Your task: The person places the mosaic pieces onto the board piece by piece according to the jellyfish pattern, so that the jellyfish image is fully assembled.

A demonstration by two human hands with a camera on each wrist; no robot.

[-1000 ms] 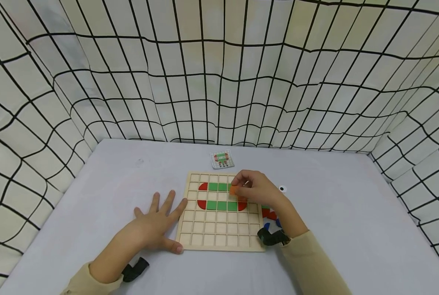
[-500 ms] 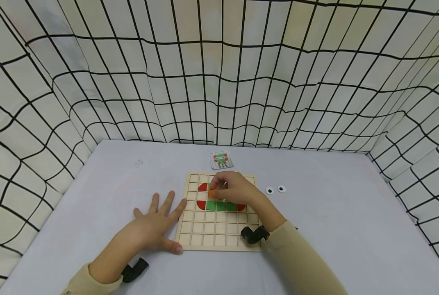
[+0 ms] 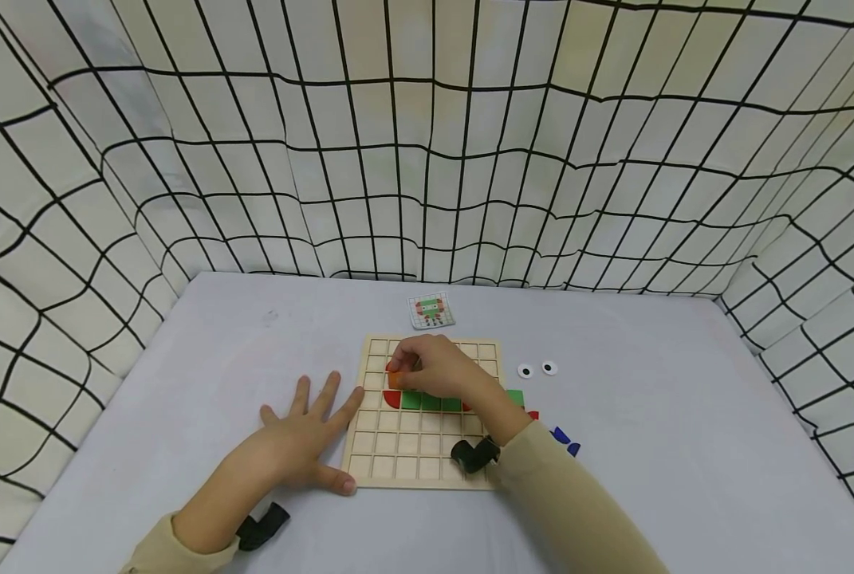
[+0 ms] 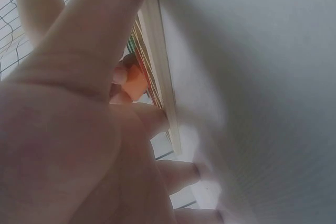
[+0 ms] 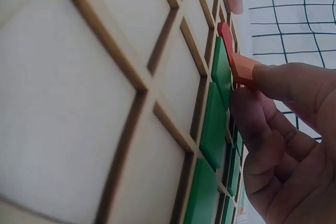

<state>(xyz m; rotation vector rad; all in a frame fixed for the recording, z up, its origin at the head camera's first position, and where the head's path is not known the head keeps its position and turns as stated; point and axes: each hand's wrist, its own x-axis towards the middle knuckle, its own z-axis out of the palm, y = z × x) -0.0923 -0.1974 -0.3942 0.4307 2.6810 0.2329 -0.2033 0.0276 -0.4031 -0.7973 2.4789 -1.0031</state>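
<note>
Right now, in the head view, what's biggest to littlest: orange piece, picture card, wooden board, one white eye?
1. Wooden board
2. Picture card
3. Orange piece and white eye: unsure; they look alike, and the right hand partly hides the orange piece.

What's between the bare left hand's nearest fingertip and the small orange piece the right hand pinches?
Head view: a bare stretch of the pale wooden grid board, along its leftmost cells, separates the left hand from the orange piece.

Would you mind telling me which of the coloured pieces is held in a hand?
It is the orange piece, pinched in the right hand; the row of green pieces lies on the board, unheld.
</note>
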